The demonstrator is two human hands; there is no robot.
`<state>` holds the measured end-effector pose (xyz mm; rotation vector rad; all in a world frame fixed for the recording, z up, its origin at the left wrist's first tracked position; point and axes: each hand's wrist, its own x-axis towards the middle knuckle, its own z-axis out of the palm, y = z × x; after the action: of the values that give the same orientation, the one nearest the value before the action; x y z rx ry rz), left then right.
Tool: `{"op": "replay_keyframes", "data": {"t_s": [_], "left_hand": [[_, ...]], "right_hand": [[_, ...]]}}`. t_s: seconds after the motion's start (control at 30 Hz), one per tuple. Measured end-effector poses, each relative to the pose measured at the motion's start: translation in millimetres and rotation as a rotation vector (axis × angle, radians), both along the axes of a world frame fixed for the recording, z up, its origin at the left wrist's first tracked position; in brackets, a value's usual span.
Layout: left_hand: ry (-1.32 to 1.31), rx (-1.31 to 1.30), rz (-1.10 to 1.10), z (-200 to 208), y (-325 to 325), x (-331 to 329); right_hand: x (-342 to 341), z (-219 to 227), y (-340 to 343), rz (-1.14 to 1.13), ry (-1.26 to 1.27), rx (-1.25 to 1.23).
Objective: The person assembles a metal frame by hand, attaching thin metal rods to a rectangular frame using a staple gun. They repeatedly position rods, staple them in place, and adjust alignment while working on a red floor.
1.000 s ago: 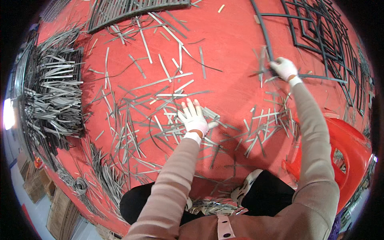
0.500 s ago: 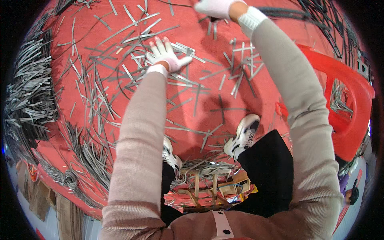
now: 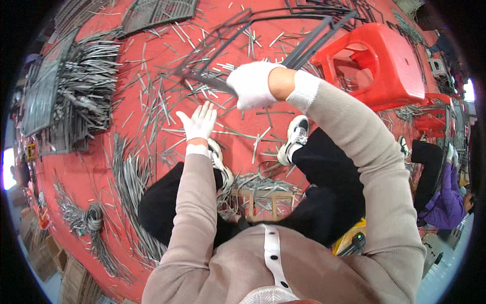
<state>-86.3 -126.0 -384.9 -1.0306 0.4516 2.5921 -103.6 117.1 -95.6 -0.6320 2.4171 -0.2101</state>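
My right hand [image 3: 255,85], in a white glove, is closed around a bar of a dark, thin-barred rectangular frame [image 3: 310,44]. The frame tilts up off the floor in front of me, and its left part is smeared by motion. To the left, my left hand [image 3: 199,121], also gloved in white, has its fingers spread and nothing in it. It is over the floor near my left shoe, apart from the frame. Short grey strips [image 3: 160,104] lie scattered on the red floor [image 3: 132,109] around and beneath both hands.
A red plastic stool [image 3: 405,68] lies on its side at the right. At the left stands a pile of strips and panels [image 3: 91,81]. Long grey strips [image 3: 132,187] and a tied coil [image 3: 94,218] lie nearby. A person in purple [image 3: 445,205] is at the far right.
My right hand has come back nearer to me, bringing the dark frame into view. My left hand has lifted off the strewn strips and drawn closer. The view has shifted.
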Motion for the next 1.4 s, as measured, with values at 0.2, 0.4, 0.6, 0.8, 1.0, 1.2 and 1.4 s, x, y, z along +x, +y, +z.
{"op": "replay_keyframes", "data": {"t_s": [0.2, 0.4, 0.6, 0.8, 1.0, 1.2, 1.4], "left_hand": [[0.042, -0.048, 0.187, 151.2, -39.8, 9.9], [0.909, 0.261, 0.031, 314.3, -70.4, 37.8], [0.808, -0.061, -0.376, 353.3, -86.0, 88.2], [0.667, 0.036, -0.041, 327.4, -133.5, 123.9], [0.705, 0.026, -0.08, 344.8, -101.0, 106.4], [0.709, -0.286, -0.62, 361.4, -11.2, 178.6], [1.621, -2.531, -0.172, 365.4, -30.3, 183.9]], "right_hand": [[78.0, 139.2, -47.5, 0.498, 0.297, 0.266], [96.8, 287.3, 39.8, 0.358, 0.538, 0.145], [122.4, 152.5, 127.1, 0.091, 0.807, 0.395], [165.2, 56.1, 152.2, -0.246, 0.735, 0.106], [178.7, 83.3, 186.3, -0.203, 1.163, 0.192], [226.5, 59.1, 262.3, -0.539, 1.243, 0.276], [232.0, 20.3, 268.4, -0.627, 1.462, 0.008]]}}
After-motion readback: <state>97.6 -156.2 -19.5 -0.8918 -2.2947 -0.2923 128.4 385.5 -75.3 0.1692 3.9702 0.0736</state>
